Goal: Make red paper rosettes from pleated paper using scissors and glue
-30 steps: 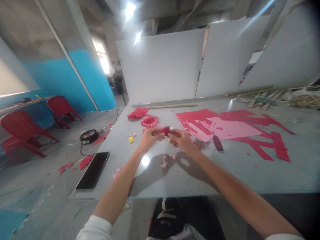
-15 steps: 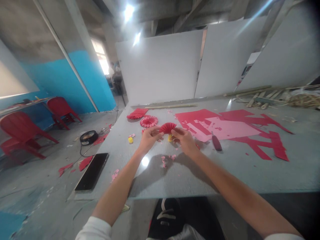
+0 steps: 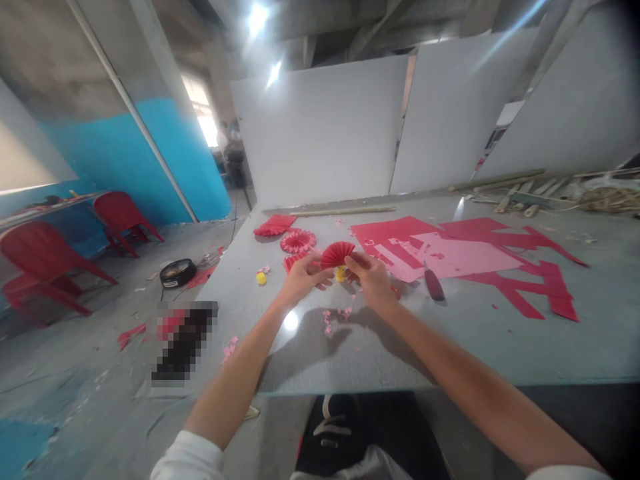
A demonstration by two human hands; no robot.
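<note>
A small red pleated paper fan [image 3: 337, 253] is held up over the table, its folds spread in an arc. My right hand [image 3: 369, 273] pinches its right end between thumb and fingers. At the lower left edge of the fan, my left hand [image 3: 304, 277] has its thumb and curled fingers closed on the paper. Just below the fan stands a small yellow container [image 3: 340, 274], partly hidden. Behind my left hand lies another red pleated piece [image 3: 294, 262], with a round red rosette with a pink edge [image 3: 299, 241] beyond it.
Red paper [image 3: 385, 230] and pink paper [image 3: 465, 257] sheets lie to the right, with a dark red-handled tool [image 3: 433, 285]. A yellow cap [image 3: 261, 278] and pink scraps [image 3: 230, 349] are on the left. Bamboo pieces [image 3: 520, 197] lie at the back right. A pixelated dark object [image 3: 185, 343] is at the left edge.
The fan has tipped slightly and shifted a little to the right. My left hand has moved slightly right and down along its edge, uncovering more of the pleated piece behind.
</note>
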